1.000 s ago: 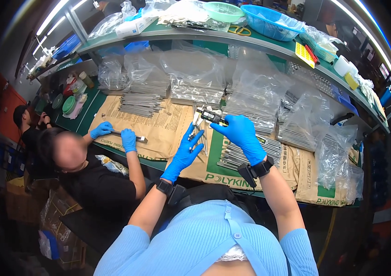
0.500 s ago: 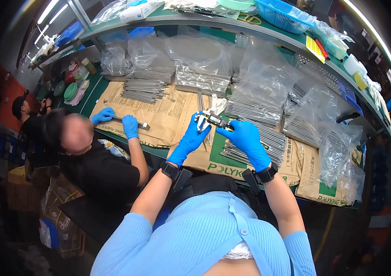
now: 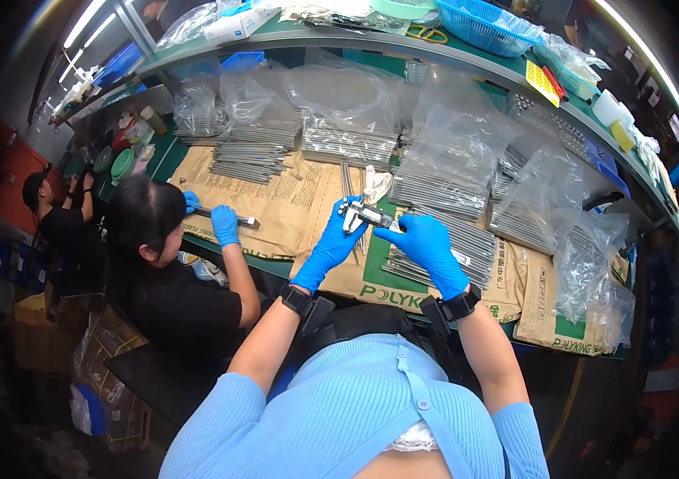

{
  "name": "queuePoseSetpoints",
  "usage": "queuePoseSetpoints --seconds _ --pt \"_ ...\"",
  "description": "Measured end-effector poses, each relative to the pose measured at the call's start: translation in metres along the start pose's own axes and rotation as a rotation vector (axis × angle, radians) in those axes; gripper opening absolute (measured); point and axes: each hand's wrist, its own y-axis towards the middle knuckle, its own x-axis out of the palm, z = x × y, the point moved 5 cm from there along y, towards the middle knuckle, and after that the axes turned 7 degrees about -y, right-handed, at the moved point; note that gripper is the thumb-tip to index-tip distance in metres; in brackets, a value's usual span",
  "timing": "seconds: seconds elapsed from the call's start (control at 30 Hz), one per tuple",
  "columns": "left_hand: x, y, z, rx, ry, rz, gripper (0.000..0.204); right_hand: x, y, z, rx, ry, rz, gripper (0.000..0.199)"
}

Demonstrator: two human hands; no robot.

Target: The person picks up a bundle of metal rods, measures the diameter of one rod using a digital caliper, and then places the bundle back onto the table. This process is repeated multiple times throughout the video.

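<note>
My right hand [image 3: 429, 249] is closed round the end of a digital caliper [image 3: 375, 216] with a dark body and small display. The caliper's jaws reach left to the fingers of my left hand [image 3: 330, 246]. That hand, also in a blue glove, is closed on metal rods [image 3: 345, 207]; only their bright ends show between the fingers, and their length is hidden. Just beyond the hands, a crumpled white glove [image 3: 376, 184] lies beside a few loose rods [image 3: 346, 177]. Close to my right hand, a broad layer of metal rods [image 3: 479, 254] covers the bench.
Plastic-covered rod stacks [image 3: 349, 142] line the back of the bench, with brown paper sacks [image 3: 260, 215] spread beneath. At left a co-worker [image 3: 188, 279] in blue gloves holds a dark bar. Above runs a shelf [image 3: 315, 33] with a blue basket [image 3: 487, 30].
The co-worker's head has turned toward the bench. The caliper has tilted slightly in my hands, and its display shows differently. Both my hands stay nearly in place.
</note>
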Motion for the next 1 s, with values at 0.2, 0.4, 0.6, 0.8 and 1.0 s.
queuePoseSetpoints --seconds 0.2,0.4,0.6,0.8,1.0 --pt "-0.002 -0.007 0.009 0.126 0.258 -0.039 0.055 -0.012 -0.001 0.009 0.026 -0.009 0.005 0.059" --pt "-0.017 -0.016 0.002 0.177 0.413 -0.056 0.038 -0.038 0.01 0.022 0.068 -0.025 0.044 0.06" --pt "-0.016 -0.011 -0.009 0.144 0.268 -0.025 0.028 -0.047 0.031 0.015 0.075 -0.071 0.074 0.06" --pt "-0.003 -0.002 -0.019 0.141 0.224 0.016 0.032 -0.016 0.04 -0.004 0.021 -0.051 0.079 0.054" --pt "0.023 0.021 -0.028 0.288 0.371 -0.042 0.028 -0.03 0.021 0.051 0.176 0.066 0.129 0.047"
